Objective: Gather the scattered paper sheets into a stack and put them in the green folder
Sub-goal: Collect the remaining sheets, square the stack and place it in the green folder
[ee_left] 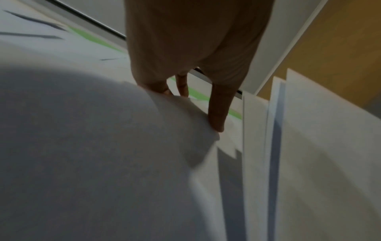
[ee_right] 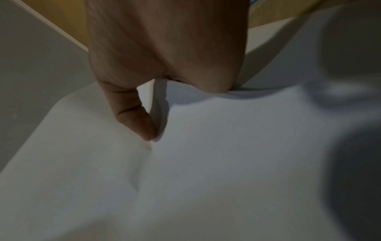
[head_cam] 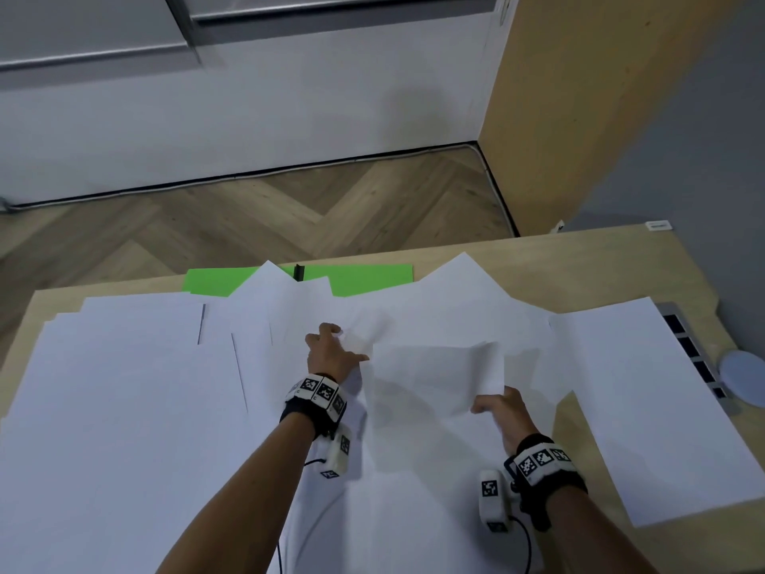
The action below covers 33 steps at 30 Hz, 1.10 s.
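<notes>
Both hands grip paper. Head view: left hand (head_cam: 331, 350) pinches upper left corner of lifted sheet (head_cam: 434, 379); right hand (head_cam: 503, 412) pinches its lower right edge, sheet raised off bench (head_cam: 579, 258). Scattered sheets (head_cam: 124, 387) cover bench; green folder (head_cam: 364, 279) at far edge, partly under sheets. Wrist bands carry black-white square codes, no readable writing.
Left wrist view: fingers (ee_left: 218, 112) curled onto bowed sheet corner, green strip beyond.
Right wrist view: thumb (ee_right: 140, 120) pressed on sheet, blurred; no print legible.

No legible text/labels anywhere; wristband markers are patterns only.
</notes>
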### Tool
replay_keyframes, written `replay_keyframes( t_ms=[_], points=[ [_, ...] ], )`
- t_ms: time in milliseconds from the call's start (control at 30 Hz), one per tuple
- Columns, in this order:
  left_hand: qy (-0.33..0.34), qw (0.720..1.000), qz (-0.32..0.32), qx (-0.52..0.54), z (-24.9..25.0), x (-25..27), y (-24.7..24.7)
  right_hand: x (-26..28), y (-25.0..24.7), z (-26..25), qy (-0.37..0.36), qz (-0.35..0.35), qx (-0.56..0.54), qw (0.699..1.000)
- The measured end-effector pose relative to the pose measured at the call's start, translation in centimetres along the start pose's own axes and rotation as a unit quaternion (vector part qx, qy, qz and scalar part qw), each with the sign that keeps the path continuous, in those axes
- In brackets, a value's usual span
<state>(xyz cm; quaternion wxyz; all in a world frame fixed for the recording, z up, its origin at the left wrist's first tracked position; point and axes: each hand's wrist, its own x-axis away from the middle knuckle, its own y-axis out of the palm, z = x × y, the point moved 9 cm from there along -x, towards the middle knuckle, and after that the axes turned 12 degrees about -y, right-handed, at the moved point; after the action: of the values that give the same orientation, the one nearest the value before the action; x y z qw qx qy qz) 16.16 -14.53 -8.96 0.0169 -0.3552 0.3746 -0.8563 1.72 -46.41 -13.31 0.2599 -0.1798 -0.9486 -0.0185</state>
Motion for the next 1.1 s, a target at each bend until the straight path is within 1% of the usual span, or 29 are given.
replay_keyframes(
  t_ms=[100, 200, 233, 267, 300, 367, 467, 533, 567, 600, 667, 700, 767, 833, 867, 900, 967, 1000, 1033, 1067, 1100],
  points=[
    [-0.027, 0.998, -0.041, 0.044, -1.2, 0.5, -0.1, 0.0, -0.1, -0.1, 0.004, 0.003, -0.005, 1.000],
    [-0.030, 0.993, -0.110, -0.009, -2.3, 1.6, 0.4, 0.0, -0.2, -0.1, 0.011, 0.006, -0.017, 1.000],
    [-0.031, 0.991, -0.127, -0.028, -2.7, 2.0, 0.3, 0.1, -0.2, -0.2, 0.015, 0.007, -0.020, 1.000],
    [-0.027, 0.990, -0.129, -0.053, -2.9, 2.3, 0.0, 0.1, -0.2, -0.2, 0.018, 0.013, -0.024, 0.999],
    [-0.013, 0.990, -0.115, -0.079, -2.8, 2.4, -0.6, 0.2, -0.2, -0.3, 0.020, 0.019, -0.027, 0.999],
    [0.031, 0.994, -0.039, -0.097, -1.9, 2.4, -3.1, 0.3, 0.1, -0.3, 0.025, 0.025, -0.032, 0.999],
    [0.079, 0.992, 0.094, -0.006, -0.2, 3.1, -8.7, 0.4, 1.9, -0.7, 0.012, -0.005, -0.028, 1.000],
    [0.111, 0.980, 0.154, 0.059, 0.9, 4.0, -12.2, 0.3, 3.6, -0.9, 0.003, -0.034, -0.018, 0.999],
    [0.127, 0.973, 0.167, 0.096, 1.3, 4.4, -13.7, 0.4, 4.5, -1.0, 0.002, -0.046, -0.011, 0.999],
    [0.140, 0.966, 0.166, 0.143, 1.7, 4.7, -15.1, 0.2, 5.2, -0.9, 0.000, -0.054, -0.007, 0.999],
    [0.164, 0.939, 0.142, 0.265, 2.5, 5.5, -17.3, 0.1, 6.4, -0.9, -0.003, -0.063, 0.004, 0.998],
    [0.174, 0.921, 0.127, 0.325, 2.9, 6.1, -18.1, 0.1, 6.8, -1.0, -0.005, -0.060, 0.008, 0.998],
    [0.169, 0.876, 0.100, 0.440, 2.7, 6.6, -19.5, 0.2, 7.4, -0.9, -0.001, -0.053, 0.011, 0.999],
    [0.148, 0.826, 0.033, 0.543, 2.5, 6.9, -19.6, 0.3, 8.0, -0.7, 0.006, -0.046, 0.003, 0.999],
    [0.136, 0.821, 0.008, 0.554, 2.4, 6.8, -19.3, 0.1, 8.1, -0.1, 0.017, -0.035, -0.003, 0.999],
    [0.124, 0.840, -0.003, 0.529, 2.0, 6.5, -18.8, 0.4, 8.3, 0.0, 0.031, -0.032, -0.006, 0.999],
    [0.097, 0.894, -0.004, 0.437, 0.6, 5.3, -17.2, -0.2, 8.8, 0.9, 0.046, -0.036, -0.021, 0.998],
    [0.081, 0.915, -0.005, 0.396, -0.4, 4.6, -16.3, -0.4, 9.0, 1.4, 0.056, -0.042, -0.017, 0.997],
    [0.066, 0.927, -0.009, 0.369, -1.3, 4.4, -15.3, -0.4, 9.3, 1.7, 0.061, -0.052, -0.007, 0.997],
    [0.050, 0.931, -0.015, 0.360, -2.2, 4.1, -14.5, -1.5, 9.2, 2.9, 0.064, -0.055, -0.003, 0.996],
    [0.042, 0.929, -0.022, 0.367, -2.7, 4.3, -14.0, -2.0, 9.2, 3.4, 0.061, -0.058, -0.005, 0.996]
  ],
)
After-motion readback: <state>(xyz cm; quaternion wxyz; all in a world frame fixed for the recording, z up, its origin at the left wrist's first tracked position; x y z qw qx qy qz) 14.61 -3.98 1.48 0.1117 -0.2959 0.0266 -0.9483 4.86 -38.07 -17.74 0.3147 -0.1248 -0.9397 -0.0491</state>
